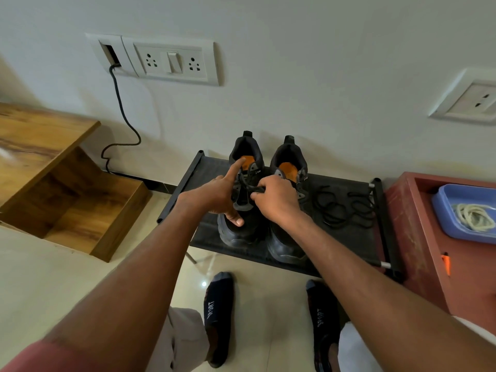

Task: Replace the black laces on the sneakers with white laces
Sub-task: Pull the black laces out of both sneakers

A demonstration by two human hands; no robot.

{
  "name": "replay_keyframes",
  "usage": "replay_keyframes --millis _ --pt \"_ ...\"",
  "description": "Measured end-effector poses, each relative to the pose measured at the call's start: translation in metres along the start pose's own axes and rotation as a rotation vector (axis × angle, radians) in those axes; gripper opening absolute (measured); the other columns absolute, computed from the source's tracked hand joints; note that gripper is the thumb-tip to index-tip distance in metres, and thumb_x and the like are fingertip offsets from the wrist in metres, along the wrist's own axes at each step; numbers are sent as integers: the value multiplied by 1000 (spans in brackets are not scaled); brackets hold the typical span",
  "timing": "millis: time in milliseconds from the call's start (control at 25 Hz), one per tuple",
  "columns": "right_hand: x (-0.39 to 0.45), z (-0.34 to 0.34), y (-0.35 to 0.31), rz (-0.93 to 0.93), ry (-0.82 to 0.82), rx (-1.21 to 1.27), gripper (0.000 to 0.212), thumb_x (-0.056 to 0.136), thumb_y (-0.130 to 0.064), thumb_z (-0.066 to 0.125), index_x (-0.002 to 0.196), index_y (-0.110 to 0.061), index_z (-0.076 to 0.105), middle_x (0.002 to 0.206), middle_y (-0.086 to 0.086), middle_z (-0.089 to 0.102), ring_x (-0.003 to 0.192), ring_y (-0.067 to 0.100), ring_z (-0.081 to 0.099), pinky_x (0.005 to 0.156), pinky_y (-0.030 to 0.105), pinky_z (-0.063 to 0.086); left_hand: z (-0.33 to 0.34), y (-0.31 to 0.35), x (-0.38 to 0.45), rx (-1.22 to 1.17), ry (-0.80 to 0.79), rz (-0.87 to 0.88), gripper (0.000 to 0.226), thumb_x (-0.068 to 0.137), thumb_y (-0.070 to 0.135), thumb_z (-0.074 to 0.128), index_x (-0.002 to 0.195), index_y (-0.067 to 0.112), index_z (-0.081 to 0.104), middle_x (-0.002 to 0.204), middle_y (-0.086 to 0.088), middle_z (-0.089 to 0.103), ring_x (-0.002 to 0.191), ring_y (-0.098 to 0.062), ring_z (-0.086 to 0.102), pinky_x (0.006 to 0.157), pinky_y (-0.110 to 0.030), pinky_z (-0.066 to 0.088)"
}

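Two black sneakers with orange insoles stand side by side on a low black rack (pixel 346 245). The left sneaker (pixel 243 221) still carries its black lace; the right sneaker (pixel 287 245) shows bare eyelets. My left hand (pixel 217 194) rests on the left sneaker, index finger stretched toward its opening, thumb on the toe side. My right hand (pixel 276 200) pinches the left sneaker's black lace (pixel 256 189) over the tongue. A loose black lace (pixel 343 206) lies coiled on the rack to the right. White laces (pixel 473 216) sit in a blue tray (pixel 445 200).
A reddish cabinet (pixel 418 237) at the right carries the blue tray. A wooden shelf unit (pixel 67 189) stands at the left. Wall sockets (pixel 171 61) and a dark cable (pixel 120 108) are behind. My socked feet (pixel 218 315) stand on the tiled floor.
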State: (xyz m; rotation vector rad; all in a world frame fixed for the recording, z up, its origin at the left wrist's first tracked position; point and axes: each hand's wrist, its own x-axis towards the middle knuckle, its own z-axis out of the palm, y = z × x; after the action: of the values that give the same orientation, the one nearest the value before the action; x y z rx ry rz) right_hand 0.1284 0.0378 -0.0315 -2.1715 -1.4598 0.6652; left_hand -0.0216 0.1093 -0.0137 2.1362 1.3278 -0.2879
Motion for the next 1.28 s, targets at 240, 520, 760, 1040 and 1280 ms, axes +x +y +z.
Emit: replay_keyframes --millis 240,520,760,1040,1280 --pt "-5 -25 -17 541 25 1273 16 107 -1 45 119 -6 56 95 13 63 87 26 70 58 34 64 0 0 0 -16 7 -1 159 59 23 101 151 54 -25 156 -21 43 141 -44 46 113 -63 42" --pt "-2 -70 -4 307 -21 856 17 106 -17 59 114 -2 63 84 11 67 66 24 74 51 29 56 -12 6 -3 28 74 32 147 62 34 100 160 47 -9 168 -14 16 152 -46 23 117 -69 30" --pt "-1 -100 14 78 -108 311 15 90 -14 79 102 -10 71 96 15 76 81 30 78 65 40 65 -9 56 -9 -228 338 312 82 84 30 86 153 21 42 135 -5 58 129 -23 55 103 -33 44" --pt "4 -134 80 216 -139 -128 46 87 -16 84 128 -4 67 107 16 71 77 27 71 70 36 60 12 112 3 -155 393 438 52 93 26 77 140 19 58 118 -1 67 112 -23 64 92 -38 53" --pt "4 -133 123 265 -205 -143 32 95 -9 71 126 -18 69 125 6 66 103 22 63 91 39 56 41 157 23 -68 357 499 38 94 29 74 130 16 66 118 -5 69 108 -23 64 89 -36 53"
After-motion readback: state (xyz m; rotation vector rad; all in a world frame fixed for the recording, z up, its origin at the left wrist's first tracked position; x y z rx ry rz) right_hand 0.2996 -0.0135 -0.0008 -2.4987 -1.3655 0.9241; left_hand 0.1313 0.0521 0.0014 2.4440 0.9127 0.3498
